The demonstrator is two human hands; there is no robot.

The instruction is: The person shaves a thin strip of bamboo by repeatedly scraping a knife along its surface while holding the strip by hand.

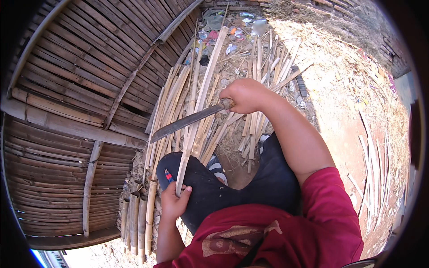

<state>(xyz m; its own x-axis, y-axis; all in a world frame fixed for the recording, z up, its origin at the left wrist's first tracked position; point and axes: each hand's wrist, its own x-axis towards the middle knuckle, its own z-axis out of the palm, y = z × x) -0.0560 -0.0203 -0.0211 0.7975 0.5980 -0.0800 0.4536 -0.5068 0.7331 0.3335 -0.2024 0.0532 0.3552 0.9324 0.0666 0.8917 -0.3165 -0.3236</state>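
Observation:
My left hand [175,202] is closed round the near end of a long, pale bamboo strip [206,82], beside my left knee. The strip slants up and away over my leg toward the far litter. In my right hand [243,96] is the handle of a machete [187,119], its long dark blade pointing left. The blade crosses the strip about midway along its visible length; whether it touches the strip I cannot tell. Several more split bamboo strips [172,89] lie on the ground beyond my knees.
A slatted bamboo wall [85,62] rises along the left. Cut bamboo poles [142,223] stand near its foot. Coloured litter [232,33] is scattered at the far end, below a brick wall [330,6]. More thin strips [373,165] lie on sunlit ground at right.

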